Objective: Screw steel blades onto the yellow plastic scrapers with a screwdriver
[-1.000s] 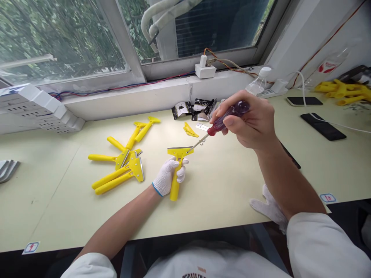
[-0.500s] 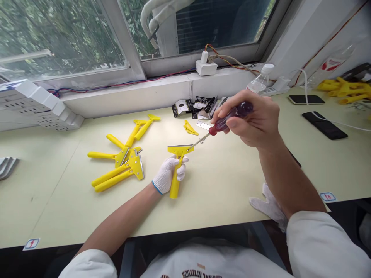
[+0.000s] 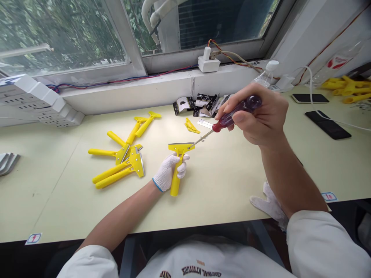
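My left hand (image 3: pixel 169 170), in a white knit glove with a blue cuff, is wrapped round the handle of a yellow scraper (image 3: pixel 175 180). The scraper's head points away from me, with a metal blade along its far edge. Bare and raised, my right hand (image 3: pixel 257 114) grips a screwdriver (image 3: pixel 228 116) with a dark purple handle and red collar. The tip rests at the right-hand screw spot of the scraper head. Several yellow scrapers (image 3: pixel 135 162) lie in a loose pile to the left of my gloved hand.
Yellow plastic pieces (image 3: pixel 191 126), small metal parts and black packaging (image 3: pixel 203 106) lie beyond the scraper. A white glove (image 3: pixel 269 202) sits near the front edge at right. Two phones (image 3: pixel 327 124), a bottle (image 3: pixel 266 73) and more yellow parts (image 3: pixel 348 87) are at far right. White boxes (image 3: pixel 37 100) stand at left.
My right hand and the screwdriver handle have shifted slightly right and turned a little. The tip stays at the same spot on the scraper. The whole view has moved slightly.
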`<action>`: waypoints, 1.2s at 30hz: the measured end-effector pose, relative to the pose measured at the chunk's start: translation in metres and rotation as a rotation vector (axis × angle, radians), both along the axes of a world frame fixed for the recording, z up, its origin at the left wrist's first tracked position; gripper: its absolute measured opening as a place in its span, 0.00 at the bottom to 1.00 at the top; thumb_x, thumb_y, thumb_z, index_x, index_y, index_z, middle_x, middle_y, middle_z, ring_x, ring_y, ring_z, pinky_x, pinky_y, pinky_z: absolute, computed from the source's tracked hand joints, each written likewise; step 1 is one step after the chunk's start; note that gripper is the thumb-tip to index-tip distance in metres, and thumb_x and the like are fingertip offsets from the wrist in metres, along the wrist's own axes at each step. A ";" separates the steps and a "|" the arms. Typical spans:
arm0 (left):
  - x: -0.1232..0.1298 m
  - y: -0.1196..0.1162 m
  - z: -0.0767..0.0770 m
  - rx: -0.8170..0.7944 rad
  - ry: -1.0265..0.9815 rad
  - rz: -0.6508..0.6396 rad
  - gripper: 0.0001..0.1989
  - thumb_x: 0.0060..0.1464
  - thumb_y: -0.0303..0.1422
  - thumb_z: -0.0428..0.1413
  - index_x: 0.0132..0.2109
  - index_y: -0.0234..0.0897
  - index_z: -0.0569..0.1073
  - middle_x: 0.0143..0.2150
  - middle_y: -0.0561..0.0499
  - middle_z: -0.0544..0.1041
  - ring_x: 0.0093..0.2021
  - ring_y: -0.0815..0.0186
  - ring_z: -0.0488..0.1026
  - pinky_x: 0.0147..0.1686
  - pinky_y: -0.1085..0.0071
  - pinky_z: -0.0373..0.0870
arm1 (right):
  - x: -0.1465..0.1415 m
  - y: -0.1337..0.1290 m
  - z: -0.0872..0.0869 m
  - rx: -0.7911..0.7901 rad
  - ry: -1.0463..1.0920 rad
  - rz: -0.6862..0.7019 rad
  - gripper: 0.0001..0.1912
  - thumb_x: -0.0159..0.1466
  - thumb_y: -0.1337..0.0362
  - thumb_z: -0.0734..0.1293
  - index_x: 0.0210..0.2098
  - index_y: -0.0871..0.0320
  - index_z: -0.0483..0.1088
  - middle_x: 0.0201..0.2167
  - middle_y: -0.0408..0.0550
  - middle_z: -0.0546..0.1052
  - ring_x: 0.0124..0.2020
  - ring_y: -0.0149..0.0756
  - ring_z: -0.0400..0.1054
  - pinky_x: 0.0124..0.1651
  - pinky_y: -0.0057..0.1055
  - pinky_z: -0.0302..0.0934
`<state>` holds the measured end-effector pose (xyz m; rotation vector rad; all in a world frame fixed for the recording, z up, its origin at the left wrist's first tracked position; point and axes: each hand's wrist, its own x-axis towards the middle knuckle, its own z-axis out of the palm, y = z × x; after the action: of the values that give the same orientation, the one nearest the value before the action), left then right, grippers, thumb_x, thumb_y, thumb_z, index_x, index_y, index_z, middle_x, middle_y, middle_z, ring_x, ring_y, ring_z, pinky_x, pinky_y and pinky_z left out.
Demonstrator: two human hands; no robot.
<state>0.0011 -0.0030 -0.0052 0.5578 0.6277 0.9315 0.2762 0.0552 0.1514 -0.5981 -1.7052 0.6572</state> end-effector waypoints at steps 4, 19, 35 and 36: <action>0.000 0.000 0.000 0.006 -0.007 -0.004 0.16 0.58 0.31 0.62 0.53 0.36 0.72 0.46 0.51 0.74 0.23 0.77 0.61 0.18 0.77 0.64 | -0.001 0.004 -0.002 0.055 0.030 0.006 0.12 0.67 0.45 0.77 0.41 0.44 0.80 0.31 0.44 0.82 0.32 0.43 0.80 0.25 0.39 0.67; 0.000 0.000 0.002 0.020 -0.004 -0.007 0.16 0.57 0.31 0.62 0.52 0.36 0.73 0.45 0.50 0.74 0.23 0.77 0.61 0.18 0.77 0.64 | -0.003 0.007 -0.001 0.081 0.060 0.010 0.11 0.67 0.49 0.78 0.41 0.47 0.81 0.30 0.42 0.83 0.31 0.41 0.81 0.26 0.34 0.70; 0.001 -0.001 0.004 0.031 0.006 -0.007 0.15 0.58 0.31 0.61 0.52 0.36 0.73 0.46 0.50 0.73 0.24 0.76 0.62 0.18 0.77 0.64 | -0.002 0.002 0.002 0.092 0.009 -0.037 0.13 0.69 0.46 0.76 0.41 0.46 0.80 0.31 0.42 0.83 0.31 0.39 0.81 0.27 0.34 0.68; 0.002 -0.001 0.004 0.031 0.006 -0.006 0.16 0.58 0.31 0.61 0.53 0.36 0.73 0.46 0.50 0.73 0.24 0.76 0.62 0.18 0.77 0.64 | 0.000 0.001 0.002 0.041 -0.007 -0.023 0.13 0.69 0.45 0.76 0.42 0.46 0.80 0.32 0.43 0.83 0.33 0.40 0.82 0.29 0.35 0.70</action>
<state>0.0026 -0.0042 -0.0014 0.5899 0.6176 0.9353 0.2763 0.0559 0.1530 -0.5904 -1.7125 0.6028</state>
